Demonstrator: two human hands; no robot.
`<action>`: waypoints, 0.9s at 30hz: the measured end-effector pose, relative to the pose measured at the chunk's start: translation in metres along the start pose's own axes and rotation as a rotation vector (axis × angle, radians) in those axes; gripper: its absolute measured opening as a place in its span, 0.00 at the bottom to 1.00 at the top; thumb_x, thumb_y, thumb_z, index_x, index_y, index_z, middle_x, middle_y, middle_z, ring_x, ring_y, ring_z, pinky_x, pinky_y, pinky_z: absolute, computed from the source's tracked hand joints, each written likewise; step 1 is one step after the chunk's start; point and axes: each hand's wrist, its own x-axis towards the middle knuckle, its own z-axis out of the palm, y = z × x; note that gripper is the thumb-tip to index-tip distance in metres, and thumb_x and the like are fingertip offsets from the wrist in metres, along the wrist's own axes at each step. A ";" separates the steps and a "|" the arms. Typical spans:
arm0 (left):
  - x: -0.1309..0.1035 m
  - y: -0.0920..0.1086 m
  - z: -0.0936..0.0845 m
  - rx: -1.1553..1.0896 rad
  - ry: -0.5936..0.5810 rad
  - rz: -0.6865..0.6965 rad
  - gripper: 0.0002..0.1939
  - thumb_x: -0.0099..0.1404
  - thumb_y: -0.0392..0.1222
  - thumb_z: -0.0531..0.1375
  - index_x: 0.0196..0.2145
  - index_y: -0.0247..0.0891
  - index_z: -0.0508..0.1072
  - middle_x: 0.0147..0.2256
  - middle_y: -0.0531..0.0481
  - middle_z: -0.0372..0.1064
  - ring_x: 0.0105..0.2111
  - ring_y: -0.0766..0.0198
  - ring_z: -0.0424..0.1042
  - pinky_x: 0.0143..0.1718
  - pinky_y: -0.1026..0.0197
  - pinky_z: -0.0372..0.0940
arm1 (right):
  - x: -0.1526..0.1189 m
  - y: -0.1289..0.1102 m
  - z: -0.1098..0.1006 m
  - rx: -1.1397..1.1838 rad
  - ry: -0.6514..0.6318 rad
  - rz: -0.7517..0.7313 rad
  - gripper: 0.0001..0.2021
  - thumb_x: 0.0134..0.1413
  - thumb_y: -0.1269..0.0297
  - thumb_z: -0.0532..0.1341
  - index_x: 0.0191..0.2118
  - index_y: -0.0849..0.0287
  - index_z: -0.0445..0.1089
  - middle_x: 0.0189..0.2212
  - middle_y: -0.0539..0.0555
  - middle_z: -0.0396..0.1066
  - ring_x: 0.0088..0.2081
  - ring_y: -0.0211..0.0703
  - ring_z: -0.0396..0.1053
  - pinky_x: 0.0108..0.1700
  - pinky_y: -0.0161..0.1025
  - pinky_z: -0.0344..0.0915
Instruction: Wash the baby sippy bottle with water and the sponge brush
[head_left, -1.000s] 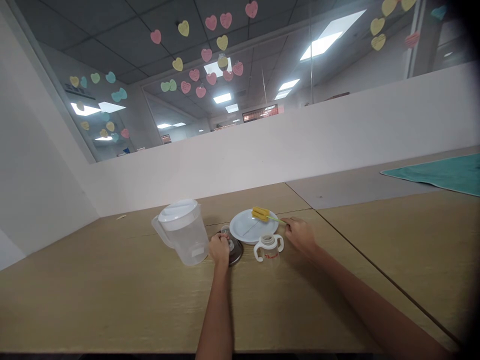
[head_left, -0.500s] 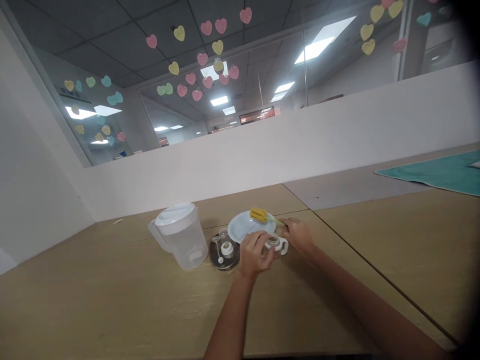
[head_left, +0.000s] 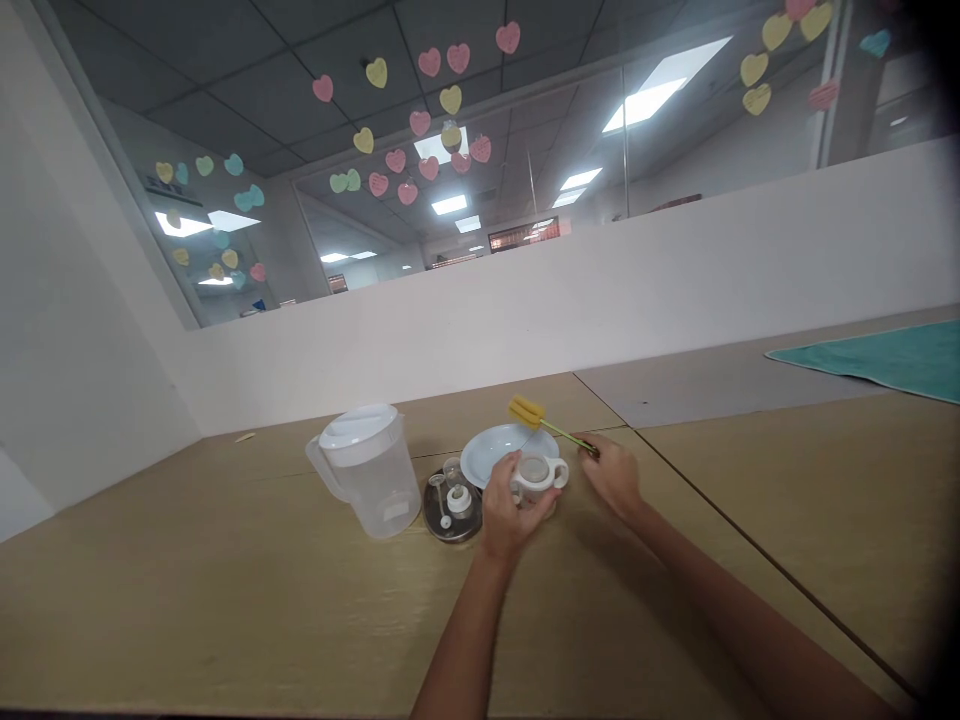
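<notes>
My left hand [head_left: 506,512] is closed around a small clear jar [head_left: 535,468] with a white rim and a white ring handle on its right. A yellow sponge brush [head_left: 526,411] with a green stick handle is in my right hand [head_left: 613,474], its fingers closed on the handle's end. The sponge head hangs over the far edge of a pale blue-white plate [head_left: 480,453]. To the left of my left hand, a dark round tray [head_left: 431,512] holds a small white-topped bottle [head_left: 458,502], a white spoon-like piece and a small clear cup [head_left: 452,470].
A clear plastic pitcher [head_left: 379,490] with a white lid stands left of the tray. On the far right lies a teal cloth [head_left: 885,360]. A white wall [head_left: 450,320] with a window above it runs behind the table [head_left: 300,600].
The brush has risen off the plate, its sponge head now above the far rim. The jar's top is tilted more toward the camera. The whole view has shifted slightly.
</notes>
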 end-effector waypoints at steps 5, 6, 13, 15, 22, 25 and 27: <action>0.008 -0.016 -0.010 0.073 0.186 -0.173 0.33 0.52 0.48 0.66 0.52 0.34 0.60 0.43 0.39 0.68 0.44 0.56 0.70 0.45 0.54 0.67 | -0.004 -0.005 -0.005 0.304 0.173 -0.077 0.14 0.46 0.66 0.53 0.36 0.58 0.74 0.33 0.53 0.75 0.34 0.44 0.71 0.35 0.36 0.65; 0.009 -0.020 -0.013 0.103 0.206 -0.188 0.32 0.52 0.48 0.65 0.51 0.34 0.61 0.43 0.39 0.69 0.44 0.56 0.70 0.45 0.54 0.67 | -0.005 -0.006 -0.005 0.341 0.182 -0.146 0.14 0.47 0.66 0.53 0.35 0.58 0.74 0.32 0.53 0.75 0.32 0.43 0.71 0.34 0.36 0.65; 0.009 -0.042 -0.025 0.254 0.219 -0.219 0.22 0.57 0.45 0.62 0.48 0.35 0.65 0.44 0.39 0.69 0.45 0.56 0.70 0.47 0.53 0.65 | -0.008 -0.011 -0.009 0.186 0.255 -0.455 0.13 0.46 0.69 0.53 0.30 0.57 0.76 0.25 0.52 0.74 0.27 0.38 0.68 0.32 0.34 0.64; 0.007 -0.047 -0.026 0.267 0.210 -0.206 0.19 0.58 0.45 0.62 0.45 0.36 0.65 0.45 0.39 0.69 0.46 0.56 0.70 0.47 0.53 0.66 | -0.007 -0.008 -0.010 0.084 0.249 -0.490 0.13 0.45 0.69 0.54 0.30 0.55 0.76 0.25 0.52 0.74 0.29 0.39 0.69 0.33 0.34 0.63; 0.002 -0.055 -0.030 0.304 0.031 0.044 0.05 0.61 0.36 0.58 0.37 0.38 0.69 0.45 0.41 0.71 0.49 0.57 0.68 0.50 0.51 0.63 | -0.006 -0.002 -0.014 -0.136 0.186 -0.707 0.13 0.43 0.69 0.56 0.33 0.51 0.76 0.28 0.52 0.74 0.28 0.37 0.68 0.31 0.34 0.60; 0.002 -0.051 -0.028 0.298 -0.014 0.142 0.07 0.62 0.33 0.55 0.38 0.38 0.70 0.45 0.43 0.72 0.50 0.57 0.67 0.51 0.50 0.63 | -0.008 -0.003 -0.014 -0.176 0.141 -0.685 0.14 0.42 0.68 0.55 0.33 0.51 0.76 0.29 0.52 0.74 0.28 0.37 0.67 0.30 0.34 0.58; 0.004 -0.047 -0.025 0.283 -0.050 0.209 0.09 0.62 0.32 0.54 0.38 0.38 0.71 0.44 0.44 0.72 0.51 0.57 0.67 0.51 0.51 0.63 | -0.009 -0.004 -0.013 -0.200 0.129 -0.683 0.14 0.42 0.68 0.55 0.33 0.51 0.76 0.29 0.52 0.74 0.28 0.37 0.66 0.30 0.35 0.57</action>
